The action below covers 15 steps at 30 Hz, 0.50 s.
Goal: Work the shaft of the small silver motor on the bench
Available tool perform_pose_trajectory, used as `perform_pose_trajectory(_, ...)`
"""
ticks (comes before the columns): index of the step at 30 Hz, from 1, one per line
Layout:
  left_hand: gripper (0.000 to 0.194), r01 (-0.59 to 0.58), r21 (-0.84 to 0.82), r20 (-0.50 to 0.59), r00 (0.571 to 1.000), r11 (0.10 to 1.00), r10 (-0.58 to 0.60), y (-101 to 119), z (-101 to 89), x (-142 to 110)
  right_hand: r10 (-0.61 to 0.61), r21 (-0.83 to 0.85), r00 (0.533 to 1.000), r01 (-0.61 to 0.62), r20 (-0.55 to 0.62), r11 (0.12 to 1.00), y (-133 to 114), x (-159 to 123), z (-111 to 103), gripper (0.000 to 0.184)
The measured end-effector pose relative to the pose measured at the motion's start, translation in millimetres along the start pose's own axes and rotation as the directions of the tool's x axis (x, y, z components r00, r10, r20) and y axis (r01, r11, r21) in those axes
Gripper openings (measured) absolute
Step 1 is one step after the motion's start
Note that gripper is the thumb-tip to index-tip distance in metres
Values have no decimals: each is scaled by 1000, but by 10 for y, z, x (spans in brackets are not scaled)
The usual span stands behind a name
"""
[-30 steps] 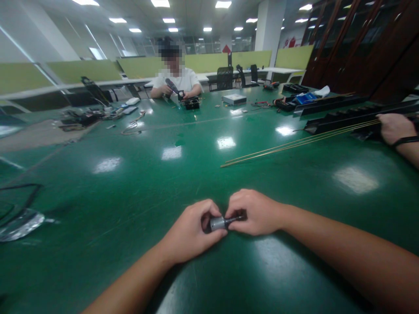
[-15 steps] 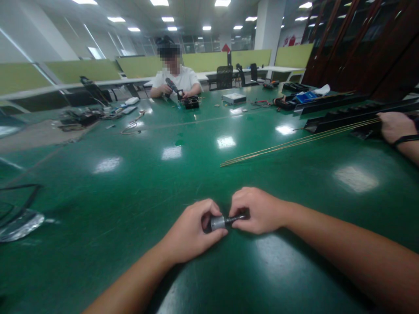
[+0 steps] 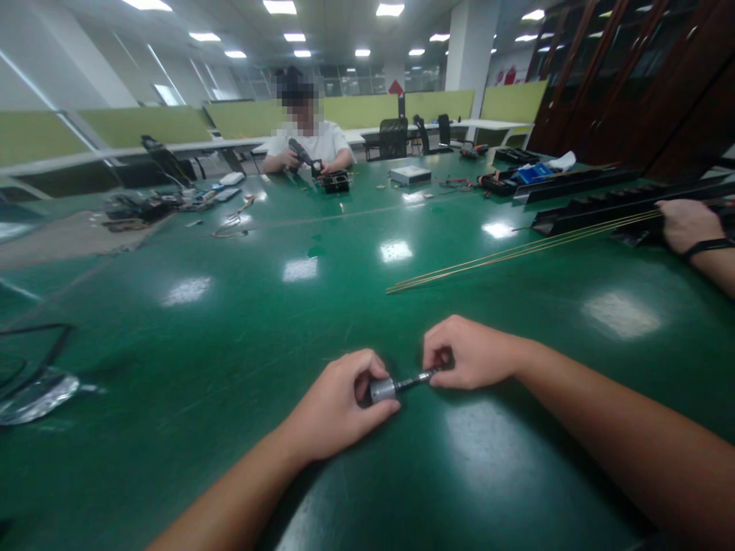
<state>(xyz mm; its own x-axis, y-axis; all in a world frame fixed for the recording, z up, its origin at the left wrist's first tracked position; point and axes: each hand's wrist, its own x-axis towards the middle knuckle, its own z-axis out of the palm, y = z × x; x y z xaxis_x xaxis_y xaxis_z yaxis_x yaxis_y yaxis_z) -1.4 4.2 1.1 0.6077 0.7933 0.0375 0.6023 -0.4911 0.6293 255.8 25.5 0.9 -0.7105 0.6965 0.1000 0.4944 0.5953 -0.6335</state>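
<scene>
Just above the green table, my left hand (image 3: 338,409) is closed around a silver cylinder (image 3: 383,390), its thumb and forefinger on either side. A thin dark, partly shiny shaft (image 3: 412,380) sticks out of the cylinder to the right. My right hand (image 3: 474,353) has its fingers curled, with thumb and fingertips pinching the shaft's outer end. The fingers of my left hand hide the back of the cylinder, and what kind of part it is I cannot make out.
Thin brass-coloured rods (image 3: 476,262) reach across the green table (image 3: 258,329) from another person's hand (image 3: 689,226) at the right. Opposite, a co-worker (image 3: 310,141) handles a power tool. Black rails (image 3: 602,207) lie at right, electronic parts (image 3: 155,207) at left.
My right hand has slid right and slightly up along the shaft, away from the cylinder, so more of the shaft shows. My left hand has stayed in place.
</scene>
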Motion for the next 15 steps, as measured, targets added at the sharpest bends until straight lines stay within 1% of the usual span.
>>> perform_pose_trajectory(3, 20, 1, 3, 4, 1000, 1000, -1, 7, 2, -2, 74, 24, 997, -75, 37, 997, 54, -24, -73, 8)
perform_pose_trajectory(6, 21, 4, 6, 7, 1000, 1000, -4, 10, 0, -11, 115, 36, 992, -117, 53, 993, 94, -41, -109, 10)
perform_pose_trajectory(15, 21, -3, 6, 4, 1000, 1000, 3, 11, -19, -14, 95, 101, 993, -102, 69, 990, 58, -32, -80, 11)
